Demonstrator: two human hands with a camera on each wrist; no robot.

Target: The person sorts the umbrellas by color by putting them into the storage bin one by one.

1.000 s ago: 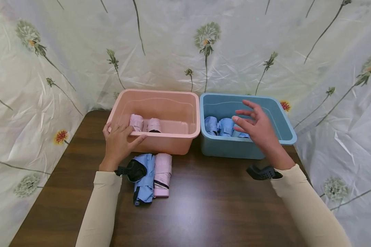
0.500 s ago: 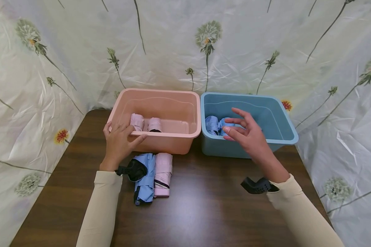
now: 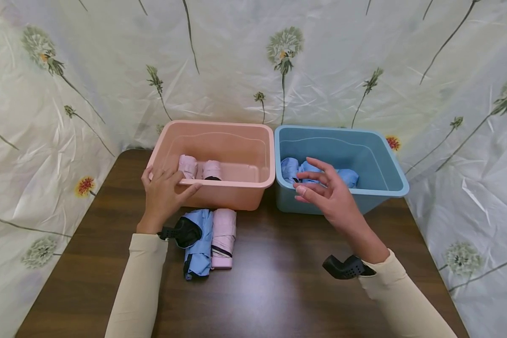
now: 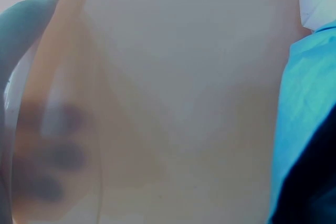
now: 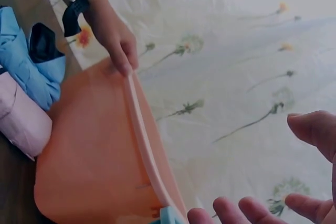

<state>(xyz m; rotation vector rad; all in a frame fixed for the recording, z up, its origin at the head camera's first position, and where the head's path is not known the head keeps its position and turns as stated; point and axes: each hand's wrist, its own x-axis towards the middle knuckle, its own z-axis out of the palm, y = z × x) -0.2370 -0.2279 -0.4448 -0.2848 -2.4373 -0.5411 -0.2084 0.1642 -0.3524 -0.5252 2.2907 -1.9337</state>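
My left hand grips the near left rim of a pink plastic bin. Its fingers reach inside, showing as dark shapes through the wall in the left wrist view. Two rolled pink umbrellas stand in that bin. The right hand hovers over the front rim of a blue bin, fingers loosely bent and holding nothing. Rolled blue umbrellas sit inside, partly hidden by this hand. On the table, a folded blue umbrella lies beside a folded pink umbrella, both in front of the pink bin.
Both bins stand side by side at the back of a dark wooden table. A flower-printed plastic sheet hangs behind the bins and along both sides. Each wrist wears a black camera mount.
My right hand has moved left and toward me, from above the blue bin to its front rim, uncovering a blue umbrella at the right. The left hand stays put.
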